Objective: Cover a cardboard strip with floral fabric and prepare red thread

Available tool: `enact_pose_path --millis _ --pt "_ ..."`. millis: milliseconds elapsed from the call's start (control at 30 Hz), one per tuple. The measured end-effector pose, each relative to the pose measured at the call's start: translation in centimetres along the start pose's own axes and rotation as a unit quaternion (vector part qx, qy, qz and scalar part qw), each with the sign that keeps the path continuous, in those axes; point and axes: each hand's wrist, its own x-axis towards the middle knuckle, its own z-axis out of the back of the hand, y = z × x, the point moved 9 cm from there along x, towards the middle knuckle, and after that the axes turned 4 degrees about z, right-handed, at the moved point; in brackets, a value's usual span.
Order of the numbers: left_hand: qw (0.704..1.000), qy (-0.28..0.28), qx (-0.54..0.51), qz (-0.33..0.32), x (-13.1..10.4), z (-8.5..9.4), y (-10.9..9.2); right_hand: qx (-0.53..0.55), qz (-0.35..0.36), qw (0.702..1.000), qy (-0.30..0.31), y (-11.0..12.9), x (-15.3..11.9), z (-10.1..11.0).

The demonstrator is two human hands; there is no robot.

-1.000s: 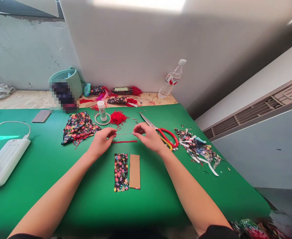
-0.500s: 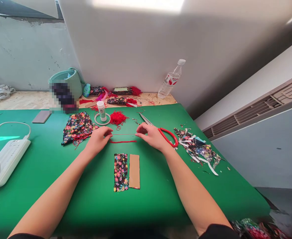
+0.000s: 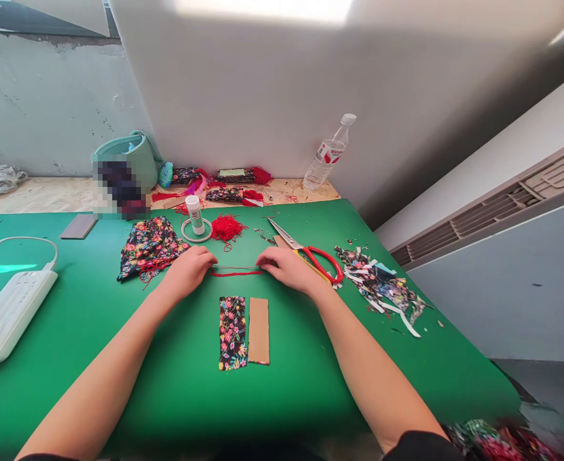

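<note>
A thin thread (image 3: 236, 267) is stretched between my left hand (image 3: 196, 266) and my right hand (image 3: 282, 264), each closed in a pinch on one end. Just below it, a thicker red cord (image 3: 237, 274) lies across the green table, its ends close to my fingertips. Nearer to me lie a floral fabric strip (image 3: 232, 333) and, beside it, a brown card strip (image 3: 258, 331). Scissors with red handles (image 3: 322, 261) rest beyond my right hand.
A glue stick (image 3: 194, 215) stands inside a white ring, beside a red thread pile (image 3: 227, 228). Floral cloth (image 3: 150, 250) and a power strip (image 3: 15, 314) are left; fabric scraps (image 3: 382, 285) lie right. A bottle (image 3: 330, 153) stands behind.
Both hands have come slightly nearer to me, bringing the thin thread down close to the red cord. My right hand has also shifted a little left, uncovering more of the scissors.
</note>
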Motion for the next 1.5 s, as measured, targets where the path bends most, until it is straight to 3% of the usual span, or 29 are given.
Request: enact_pose_path --millis 200,633,867,1133,1500 --pt "0.999 0.033 0.013 0.0 -0.2 -0.5 -0.4 -0.036 0.016 0.999 0.011 0.2 0.1 -0.3" --pt "0.999 0.031 0.015 -0.001 -0.2 0.2 -1.1 -0.038 0.005 0.999 0.03 0.7 -0.3 -0.3" --pt "0.994 0.07 -0.076 -0.028 -0.5 -0.5 -2.2 -0.068 0.001 0.997 0.044 1.3 -0.3 -0.3" --pt "0.994 0.073 -0.057 -0.055 -0.4 -0.3 -2.7 -0.083 -0.019 0.995 0.043 0.2 -0.2 -0.4" --pt "0.993 0.077 -0.084 -0.025 -0.4 -1.0 -1.7 -0.097 -0.017 0.994 0.046 -0.6 0.3 -1.1"
